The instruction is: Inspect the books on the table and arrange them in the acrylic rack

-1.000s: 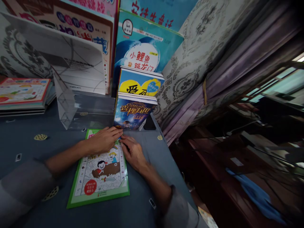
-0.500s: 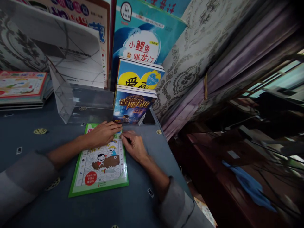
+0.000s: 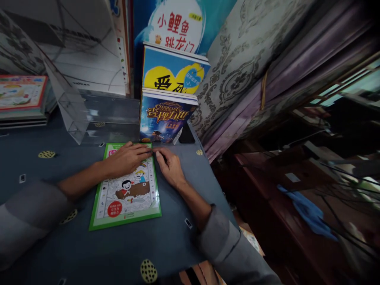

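A picture book (image 3: 138,202) with a green border lies face up on the table. My left hand (image 3: 127,158) rests flat across its upper part, fingers stretched towards the top right corner and covering much of the title. Beside that corner is my right hand (image 3: 170,166), its fingers curled and the thumb close to the index finger. Its fingertips come up to the book's edge and the left fingertips. Whether anything is pinched between them is hidden.
Upright books, a dark blue one (image 3: 166,118) in front, stand just behind the picture book. A clear acrylic holder (image 3: 113,130) is left of them, and stacked books (image 3: 22,99) lie farther left. A dark phone (image 3: 187,133) sits near the table's right edge, by the curtain (image 3: 237,118).
The view has tipped downward, so the upright books appear higher and more of the near table edge shows. Both hands stay at the upper part of the picture book, with little movement.
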A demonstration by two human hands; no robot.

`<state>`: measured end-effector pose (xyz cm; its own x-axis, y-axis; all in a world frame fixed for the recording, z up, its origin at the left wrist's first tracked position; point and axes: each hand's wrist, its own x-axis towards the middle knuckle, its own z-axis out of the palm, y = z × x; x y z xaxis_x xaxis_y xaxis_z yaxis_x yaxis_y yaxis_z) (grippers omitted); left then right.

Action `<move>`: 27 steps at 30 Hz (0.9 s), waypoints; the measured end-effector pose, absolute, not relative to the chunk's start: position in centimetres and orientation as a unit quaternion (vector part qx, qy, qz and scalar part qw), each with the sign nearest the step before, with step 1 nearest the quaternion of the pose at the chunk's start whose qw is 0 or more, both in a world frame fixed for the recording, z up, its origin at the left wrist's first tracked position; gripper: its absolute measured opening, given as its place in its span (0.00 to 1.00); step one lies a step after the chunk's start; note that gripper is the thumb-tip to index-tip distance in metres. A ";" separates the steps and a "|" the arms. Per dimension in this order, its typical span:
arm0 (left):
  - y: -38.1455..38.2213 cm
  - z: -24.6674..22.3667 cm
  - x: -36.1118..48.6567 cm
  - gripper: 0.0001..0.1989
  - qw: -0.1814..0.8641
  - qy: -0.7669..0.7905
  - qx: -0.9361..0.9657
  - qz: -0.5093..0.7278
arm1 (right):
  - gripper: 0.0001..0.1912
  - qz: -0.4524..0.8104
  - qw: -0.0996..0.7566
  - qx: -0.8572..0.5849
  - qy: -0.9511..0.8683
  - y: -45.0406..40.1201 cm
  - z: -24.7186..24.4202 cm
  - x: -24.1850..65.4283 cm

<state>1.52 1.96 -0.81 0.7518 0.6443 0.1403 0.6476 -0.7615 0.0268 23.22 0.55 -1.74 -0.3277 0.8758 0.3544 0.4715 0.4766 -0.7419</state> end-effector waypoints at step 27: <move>-9.3 -0.6 3.4 0.24 -0.092 -0.164 -0.968 -0.165 | 0.19 0.221 0.275 -0.411 -0.841 1.3 -2.7 22.9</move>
